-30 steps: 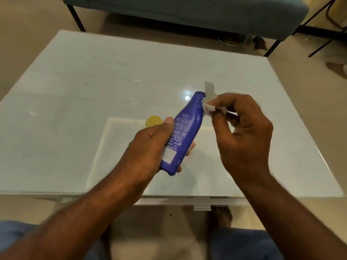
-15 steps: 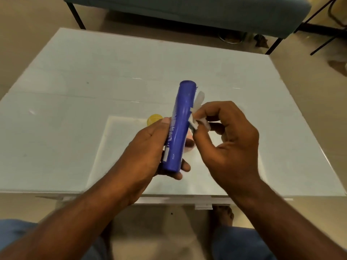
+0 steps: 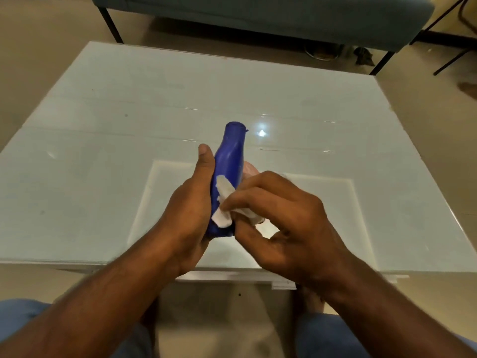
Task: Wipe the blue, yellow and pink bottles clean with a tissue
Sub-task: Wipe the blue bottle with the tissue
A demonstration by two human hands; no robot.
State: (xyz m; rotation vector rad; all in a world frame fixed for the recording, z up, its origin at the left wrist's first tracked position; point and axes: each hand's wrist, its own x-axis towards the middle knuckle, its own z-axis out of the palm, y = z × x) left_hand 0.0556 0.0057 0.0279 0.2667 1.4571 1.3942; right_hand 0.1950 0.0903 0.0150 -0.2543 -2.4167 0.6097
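My left hand (image 3: 189, 210) grips the blue bottle (image 3: 230, 161) by its lower half and holds it above the table, cap pointing away from me. My right hand (image 3: 281, 215) pinches a white tissue (image 3: 222, 205) and presses it against the bottle's lower side. Behind the bottle a bit of the pink bottle (image 3: 249, 169) shows, mostly hidden by my hands. The yellow bottle is hidden from view.
The white glossy table (image 3: 103, 140) fills the middle of the view. A teal bench (image 3: 258, 14) on black legs stands on the floor beyond its far edge. My knees in blue trousers are at the bottom corners.
The blue bottle has been turned, its plain side now facing me. My right hand has slid the tissue from the neck down to the bottle's lower part. The yellow cap is now covered.
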